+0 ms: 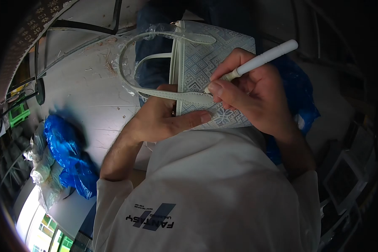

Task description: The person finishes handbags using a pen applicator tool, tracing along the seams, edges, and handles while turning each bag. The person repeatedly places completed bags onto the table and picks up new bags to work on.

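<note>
A pale handbag [214, 54] with a grey-blue geometric pattern lies across my lap, its cream strap [126, 77] looping out to the left. My left hand [168, 117] grips the bag's open edge, thumb on the patterned face and the other fingers behind or inside it. Pinched in my right hand [256, 92] is a white pen-shaped tool [269, 56] with a cream grip. Its thin tip meets the stitched strap end [193, 97] on the bag's face. Clear plastic wrap [132, 86] clings to parts of the strap.
Blue plastic bags [69, 151] and a pale, crumpled plastic bag [42, 176] are on the floor to the left. More blue plastic [296, 92] sits behind my right arm. Thread scraps [111, 59] litter the floor, and a green stool [19, 114] stands at the far left.
</note>
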`<state>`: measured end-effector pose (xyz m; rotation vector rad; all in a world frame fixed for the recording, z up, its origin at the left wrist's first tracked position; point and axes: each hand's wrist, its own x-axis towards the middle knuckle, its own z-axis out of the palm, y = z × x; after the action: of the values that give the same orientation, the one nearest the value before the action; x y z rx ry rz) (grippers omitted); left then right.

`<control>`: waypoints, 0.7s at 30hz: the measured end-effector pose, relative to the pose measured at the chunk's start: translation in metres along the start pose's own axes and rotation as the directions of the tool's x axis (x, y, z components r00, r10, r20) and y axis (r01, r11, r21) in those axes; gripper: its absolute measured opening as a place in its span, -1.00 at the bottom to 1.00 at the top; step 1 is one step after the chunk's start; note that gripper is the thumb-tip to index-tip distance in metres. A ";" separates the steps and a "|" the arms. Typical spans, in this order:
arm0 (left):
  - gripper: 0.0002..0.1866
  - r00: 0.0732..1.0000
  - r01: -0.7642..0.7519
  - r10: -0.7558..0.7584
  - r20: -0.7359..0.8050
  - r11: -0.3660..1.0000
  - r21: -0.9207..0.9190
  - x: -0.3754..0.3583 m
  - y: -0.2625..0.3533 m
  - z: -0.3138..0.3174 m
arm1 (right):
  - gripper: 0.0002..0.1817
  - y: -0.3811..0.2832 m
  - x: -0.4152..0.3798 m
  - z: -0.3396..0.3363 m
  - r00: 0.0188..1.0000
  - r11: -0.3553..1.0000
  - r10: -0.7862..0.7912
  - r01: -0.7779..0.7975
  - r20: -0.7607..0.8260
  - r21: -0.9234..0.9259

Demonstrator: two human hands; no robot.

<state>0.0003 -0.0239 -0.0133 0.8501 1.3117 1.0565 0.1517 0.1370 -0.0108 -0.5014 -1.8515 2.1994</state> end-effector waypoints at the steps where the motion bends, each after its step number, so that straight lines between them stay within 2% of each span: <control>1: -0.76 1.000 0.014 -0.014 0.010 1.000 0.006 0.000 0.002 0.000 | -0.85 0.000 0.000 -0.001 1.000 1.000 0.000 0.000 -0.001 0.000; 3: -0.76 0.999 0.024 -0.025 0.022 1.000 0.014 -0.001 0.001 -0.001 | -0.89 -0.003 -0.001 -0.004 0.991 0.994 -0.060 0.071 0.116 -0.089; 4: -0.76 1.000 -0.022 0.021 0.023 1.000 0.017 -0.003 -0.003 -0.001 | -0.89 -0.007 0.000 -0.008 0.991 0.993 -0.066 0.077 0.114 -0.094; 6: -0.76 0.997 -0.077 0.077 0.025 0.997 0.027 -0.003 -0.005 -0.007 | -0.84 -0.017 0.003 -0.020 0.984 0.985 -0.161 0.155 0.083 0.072; 7: -0.74 0.995 -0.081 0.075 0.067 0.993 0.090 -0.004 -0.004 -0.011 | -0.75 -0.018 0.010 -0.035 0.958 0.962 -0.272 0.272 0.093 0.014; 8: -0.72 0.992 -0.084 0.067 0.111 0.985 0.152 -0.005 -0.004 -0.014 | -0.75 -0.016 0.024 -0.042 0.957 0.961 -0.278 0.278 0.088 0.012; 9: -0.72 0.991 -0.087 0.068 0.119 0.984 0.156 -0.004 -0.006 -0.016 | -0.74 -0.012 0.039 -0.049 0.861 0.829 -0.509 0.487 -0.010 -0.274; 10: -0.71 0.980 -0.176 0.149 0.131 0.956 0.233 -0.002 -0.010 -0.017 | -0.71 -0.012 0.045 -0.051 0.696 0.593 -0.717 0.586 -0.032 -0.553; 11: -0.70 0.962 -0.264 0.227 0.150 0.915 0.305 -0.001 -0.011 -0.018 | -0.71 -0.015 0.043 -0.048 0.694 0.591 -0.719 0.580 -0.040 -0.560; 12: -0.70 0.960 -0.268 0.228 0.161 0.913 0.308 -0.001 -0.010 -0.019 | -0.69 -0.018 0.042 -0.043 0.799 0.637 -0.601 0.476 -0.005 -0.607; 14: -0.56 0.967 -0.199 0.110 0.232 0.890 0.411 -0.005 -0.008 -0.023 | -0.62 -0.021 0.039 -0.036 0.949 0.675 -0.314 0.250 0.037 -0.694; 15: -0.56 0.966 -0.198 0.106 0.234 0.889 0.412 -0.007 -0.013 -0.027 | -0.61 -0.015 0.039 -0.036 0.940 0.664 -0.340 0.265 0.033 -0.699; 16: -0.49 0.969 -0.169 0.151 0.197 0.983 0.074 -0.008 -0.025 -0.033 | -0.61 -0.013 0.039 -0.037 0.940 0.666 -0.340 0.265 0.032 -0.698; 17: -0.43 0.973 -0.135 0.179 0.144 0.952 -0.275 -0.008 -0.037 -0.040 | -0.61 -0.010 0.038 -0.037 0.942 0.669 -0.336 0.253 0.019 -0.699; 18: -0.34 0.947 -0.191 0.280 0.155 0.884 -0.427 -0.001 -0.048 -0.054 | -0.60 -0.009 0.038 -0.037 0.944 0.673 -0.331 0.239 0.004 -0.700; 19: -0.34 0.948 -0.189 0.278 0.156 0.884 -0.427 0.004 -0.048 -0.058 | -0.60 -0.008 0.037 -0.038 0.944 0.675 -0.330 0.238 0.003 -0.699; 21: -0.35 0.973 -0.227 0.201 -0.115 0.921 -0.315 0.010 -0.045 -0.061 | -0.52 -0.009 0.037 -0.038 0.960 0.699 -0.280 0.194 -0.013 -0.688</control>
<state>-0.0549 -0.0338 -0.0650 0.7138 1.0827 1.4502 0.1323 0.1870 -0.0116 -0.4546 -2.4653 1.2308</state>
